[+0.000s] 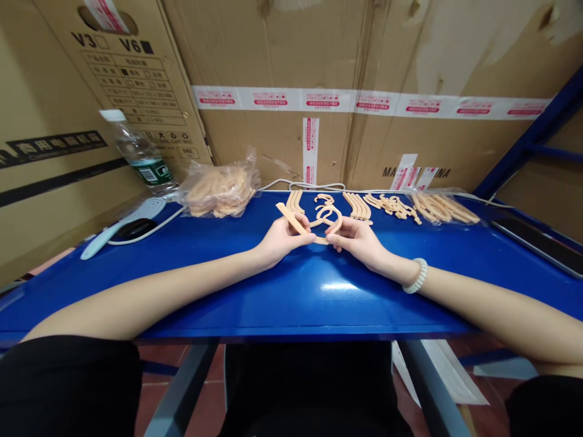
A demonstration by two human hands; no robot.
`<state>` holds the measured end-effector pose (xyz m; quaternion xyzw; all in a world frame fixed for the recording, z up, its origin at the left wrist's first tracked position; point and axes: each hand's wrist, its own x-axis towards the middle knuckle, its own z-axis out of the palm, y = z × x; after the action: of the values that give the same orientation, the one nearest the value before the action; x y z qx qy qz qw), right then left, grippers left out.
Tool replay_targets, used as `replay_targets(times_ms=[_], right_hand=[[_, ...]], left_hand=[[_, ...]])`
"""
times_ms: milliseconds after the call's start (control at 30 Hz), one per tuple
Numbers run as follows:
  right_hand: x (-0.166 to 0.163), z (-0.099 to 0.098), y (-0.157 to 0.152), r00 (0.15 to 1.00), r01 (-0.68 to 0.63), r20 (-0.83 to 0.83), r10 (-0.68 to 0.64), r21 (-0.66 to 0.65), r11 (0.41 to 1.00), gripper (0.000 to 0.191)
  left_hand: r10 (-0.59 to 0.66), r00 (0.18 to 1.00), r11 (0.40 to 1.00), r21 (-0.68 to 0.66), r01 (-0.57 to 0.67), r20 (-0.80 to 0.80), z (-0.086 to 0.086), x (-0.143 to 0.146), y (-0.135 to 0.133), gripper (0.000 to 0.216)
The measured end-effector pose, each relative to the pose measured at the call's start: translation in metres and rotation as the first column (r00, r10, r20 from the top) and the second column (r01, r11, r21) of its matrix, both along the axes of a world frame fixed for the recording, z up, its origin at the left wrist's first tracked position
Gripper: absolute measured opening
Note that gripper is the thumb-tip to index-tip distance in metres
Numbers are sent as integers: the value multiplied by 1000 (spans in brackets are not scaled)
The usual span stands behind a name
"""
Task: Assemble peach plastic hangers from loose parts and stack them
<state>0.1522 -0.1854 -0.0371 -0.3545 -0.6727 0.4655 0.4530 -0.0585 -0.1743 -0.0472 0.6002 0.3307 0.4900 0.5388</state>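
Observation:
My left hand (pixel 283 240) is closed on a tan plastic strip (pixel 288 216), which slants up and left out of the fingers. My right hand (pixel 359 239) pinches a curved tan plastic piece (pixel 339 220) that bends like a hook. Between the fingertips of both hands runs a short tan length (pixel 321 241); whether it is joined to the other two pieces I cannot tell. Just behind the hands lie small hook-shaped pieces (pixel 324 198). Curved strips lie side by side in a left group (pixel 295 199) and a right group (pixel 357 206).
Small tan parts (pixel 392 205) lie scattered at right, beside a clear bag of strips (pixel 445 207) and a phone (pixel 542 246). At left are a bulging clear bag of tan parts (pixel 221 191), a bottle (pixel 148 161) and a hairbrush (pixel 122 224). Cardboard boxes (pixel 282 54) wall the blue table (pixel 218 291).

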Motion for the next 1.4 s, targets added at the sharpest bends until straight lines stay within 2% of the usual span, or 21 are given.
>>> replay_targets(times_ms=[100,167,267,333,367,433,467,533,600,667,767,900,1000,1067,1167,1233,1300,1400], right_hand=[[-4,0,-4,997,-72,-33,71,-52,996,40],[-7,1,-7,992,-118,-47,115,-64,991,41],[-5,8,-5,994,-106,-46,104,-34,994,39],[5,17,3,999,-7,-30,10,82,997,34],[12,22,10,998,63,-5,-63,181,981,30],[32,31,27,963,168,124,-241,424,890,19],[42,34,36,914,157,236,-329,542,826,14],[61,36,54,784,20,455,-423,663,749,9],[74,33,69,679,-80,576,-456,674,734,8],[80,27,80,619,-146,640,-455,663,734,9],[82,19,88,586,-197,678,-443,650,734,9],[81,17,92,593,-195,691,-414,622,758,11],[79,19,90,675,-124,631,-383,609,784,10],[76,22,87,760,-2,527,-380,587,810,9],[69,28,78,874,263,261,-409,454,851,18],[62,34,67,908,383,31,-417,339,859,25],[53,42,54,909,415,-160,-385,269,869,29],[42,55,33,915,360,-266,-304,191,913,34]], left_hand=[[-70,993,996,48,75,-93,3,0,-4,49],[-113,979,989,78,127,-169,5,0,-5,42],[-119,975,990,53,131,-188,5,-1,-6,34],[-108,986,994,4,109,-130,4,-1,-5,34],[-98,991,995,-22,96,-92,3,0,-4,35],[-79,997,995,-71,77,-25,2,0,-3,37],[-72,997,993,-90,72,-2,2,1,-2,38],[-71,997,991,-109,73,17,2,1,-2,37],[-73,997,991,-112,74,15,3,1,-1,36],[-70,998,990,-119,71,7,3,1,-1,35],[-71,997,988,-136,71,4,4,1,-1,34],[-64,998,987,-150,63,3,4,0,-2,36],[-65,998,986,-156,66,12,4,-1,-1,36],[-70,997,984,-162,73,26,4,-1,-1,35],[-74,995,982,-168,83,59,3,-1,0,36],[-73,995,984,-156,84,71,2,-1,1,37],[-67,996,989,-128,75,67,2,-1,2,38],[-63,997,994,-91,68,54,2,-1,4,37]])
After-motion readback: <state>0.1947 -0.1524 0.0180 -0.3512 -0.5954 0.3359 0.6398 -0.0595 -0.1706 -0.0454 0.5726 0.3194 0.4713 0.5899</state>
